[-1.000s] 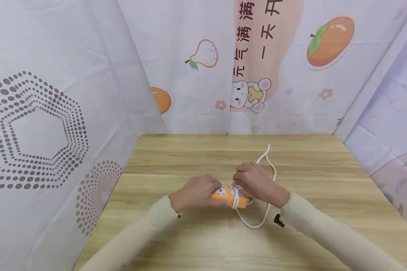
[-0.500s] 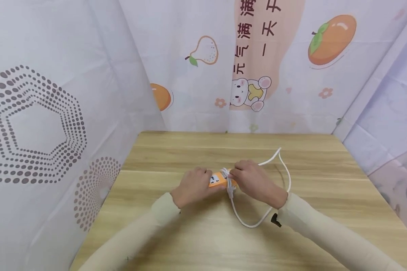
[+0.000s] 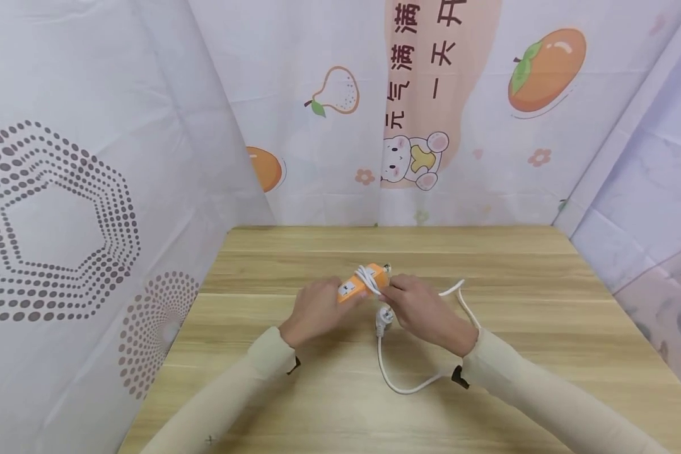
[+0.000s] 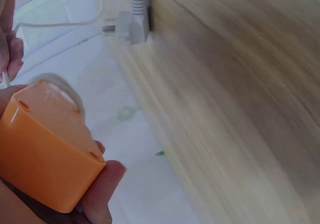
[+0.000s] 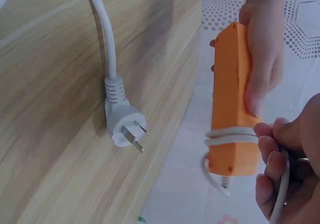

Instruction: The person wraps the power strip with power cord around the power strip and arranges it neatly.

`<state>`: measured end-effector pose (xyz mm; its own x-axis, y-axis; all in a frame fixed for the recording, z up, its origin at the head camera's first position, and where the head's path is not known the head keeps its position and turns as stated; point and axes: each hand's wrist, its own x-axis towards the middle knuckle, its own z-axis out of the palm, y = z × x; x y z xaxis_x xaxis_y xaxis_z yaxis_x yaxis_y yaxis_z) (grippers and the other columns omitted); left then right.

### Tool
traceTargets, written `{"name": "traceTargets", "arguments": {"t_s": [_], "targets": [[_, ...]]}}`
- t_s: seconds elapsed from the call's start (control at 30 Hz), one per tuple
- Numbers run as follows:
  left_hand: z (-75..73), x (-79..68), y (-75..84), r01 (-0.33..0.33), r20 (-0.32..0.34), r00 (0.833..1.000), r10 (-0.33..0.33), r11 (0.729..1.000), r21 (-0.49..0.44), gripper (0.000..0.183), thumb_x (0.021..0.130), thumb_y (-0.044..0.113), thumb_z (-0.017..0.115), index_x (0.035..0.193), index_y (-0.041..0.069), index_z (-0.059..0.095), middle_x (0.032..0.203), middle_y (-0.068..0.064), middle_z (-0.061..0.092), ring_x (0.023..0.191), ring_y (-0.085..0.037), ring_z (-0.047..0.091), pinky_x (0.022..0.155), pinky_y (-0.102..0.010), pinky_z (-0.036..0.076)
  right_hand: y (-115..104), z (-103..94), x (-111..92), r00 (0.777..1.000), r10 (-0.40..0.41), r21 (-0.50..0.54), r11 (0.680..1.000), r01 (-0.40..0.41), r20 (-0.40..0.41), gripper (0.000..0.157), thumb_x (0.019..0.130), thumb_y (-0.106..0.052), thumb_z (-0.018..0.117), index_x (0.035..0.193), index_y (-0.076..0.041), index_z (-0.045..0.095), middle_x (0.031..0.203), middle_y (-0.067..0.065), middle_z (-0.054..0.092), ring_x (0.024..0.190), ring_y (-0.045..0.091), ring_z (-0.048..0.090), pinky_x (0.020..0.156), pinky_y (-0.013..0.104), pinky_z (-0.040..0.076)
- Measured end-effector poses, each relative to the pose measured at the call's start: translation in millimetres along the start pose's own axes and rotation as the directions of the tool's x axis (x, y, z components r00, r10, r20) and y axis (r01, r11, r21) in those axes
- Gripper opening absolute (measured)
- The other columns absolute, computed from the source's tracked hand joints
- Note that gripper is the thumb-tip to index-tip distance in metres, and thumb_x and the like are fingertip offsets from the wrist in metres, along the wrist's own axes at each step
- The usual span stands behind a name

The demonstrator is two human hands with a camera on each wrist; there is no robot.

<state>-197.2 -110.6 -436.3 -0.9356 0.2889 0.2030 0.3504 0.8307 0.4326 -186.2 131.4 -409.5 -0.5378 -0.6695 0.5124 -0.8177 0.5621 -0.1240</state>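
An orange power strip (image 3: 349, 288) with white socket faces is tilted above the table, its far end raised to the right. My left hand (image 3: 314, 310) grips its near end, thumb along one side in the right wrist view. White cord (image 5: 232, 135) is wound round the strip near the end where the cord comes out. Beside that winding, my right hand (image 3: 425, 309) pinches the cord between thumb and curled fingers. The cord's three-pin plug (image 5: 127, 126) hangs or lies near the tabletop, just below the hands; whether it touches the wood I cannot tell.
A wood-grain table (image 3: 250, 403) lies under both hands. A slack loop of cord (image 3: 405, 392) trails toward the front and another bend (image 3: 459, 291) sticks out to the right. Printed curtains (image 3: 318, 164) enclose the back and sides.
The power strip has turned, its cord end swinging up and away, and shifted slightly left. My right hand has kept the cord beside it. The plug now shows separately below the strip.
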Motion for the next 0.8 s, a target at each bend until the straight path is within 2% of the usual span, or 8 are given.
{"name": "traceTargets", "arguments": {"t_s": [0.23, 0.4, 0.57, 0.7, 0.8], "targets": [[-4.1, 1.1, 0.1, 0.064, 0.022, 0.998, -0.061, 0.988, -0.142, 0.059, 0.094, 0.073, 0.055, 0.086, 0.015, 0.062, 0.065, 0.004, 0.056, 0.052, -0.013, 0.050, 0.048, -0.032, 0.040, 1, 2.4, -3, 0.999, 0.039, 0.040, 0.998, -0.039, -0.017, 0.011, 0.098, -0.007, 0.069, 0.103, -0.003, 0.078, 0.074, -0.006, 0.049, 0.065, 0.008, 0.044, 0.058, 0.023, 0.042], [-7.0, 1.2, -0.4, 0.142, 0.086, 0.989, -0.122, 0.949, -0.283, 0.066, 0.092, 0.077, 0.053, 0.094, 0.012, 0.066, 0.070, 0.002, 0.061, 0.055, -0.015, 0.055, 0.050, -0.033, 0.045, 1, 3.9, -5, 0.998, 0.052, 0.070, 0.996, -0.050, -0.029, 0.009, 0.098, -0.008, 0.069, 0.099, -0.004, 0.077, 0.074, -0.008, 0.049, 0.065, 0.008, 0.045, 0.060, 0.026, 0.044], [-9.7, -0.1, 1.5, 0.197, 0.146, 0.978, -0.148, 0.883, -0.426, 0.064, 0.093, 0.072, 0.057, 0.098, 0.010, 0.069, 0.080, -0.003, 0.065, 0.064, -0.019, 0.060, 0.056, -0.035, 0.050, 2, 4.1, -8, 0.997, 0.065, 0.102, 0.993, -0.061, -0.044, 0.008, 0.098, -0.008, 0.070, 0.095, -0.004, 0.076, 0.073, -0.008, 0.050, 0.066, 0.008, 0.047, 0.061, 0.028, 0.045], [-10.9, -2.0, 6.1, 0.259, 0.226, 0.961, -0.158, 0.795, -0.548, 0.065, 0.093, 0.072, 0.059, 0.105, 0.009, 0.072, 0.090, -0.006, 0.066, 0.073, -0.021, 0.061, 0.060, -0.035, 0.050, 4, 4.8, -9, 0.996, 0.064, 0.104, 0.993, -0.058, -0.055, 0.005, 0.095, -0.007, 0.073, 0.096, -0.004, 0.077, 0.074, -0.007, 0.055, 0.067, 0.009, 0.050, 0.062, 0.030, 0.048], [-12.4, -3.3, 8.7, 0.291, 0.268, 0.951, -0.152, 0.732, -0.616, 0.065, 0.091, 0.072, 0.060, 0.108, 0.011, 0.073, 0.092, -0.008, 0.065, 0.073, -0.022, 0.058, 0.059, -0.034, 0.048, 7, 5.4, -11, 0.995, 0.061, 0.100, 0.994, -0.053, -0.074, 0.004, 0.092, -0.005, 0.075, 0.096, -0.006, 0.077, 0.075, -0.006, 0.059, 0.068, 0.010, 0.055, 0.065, 0.034, 0.052]]}}
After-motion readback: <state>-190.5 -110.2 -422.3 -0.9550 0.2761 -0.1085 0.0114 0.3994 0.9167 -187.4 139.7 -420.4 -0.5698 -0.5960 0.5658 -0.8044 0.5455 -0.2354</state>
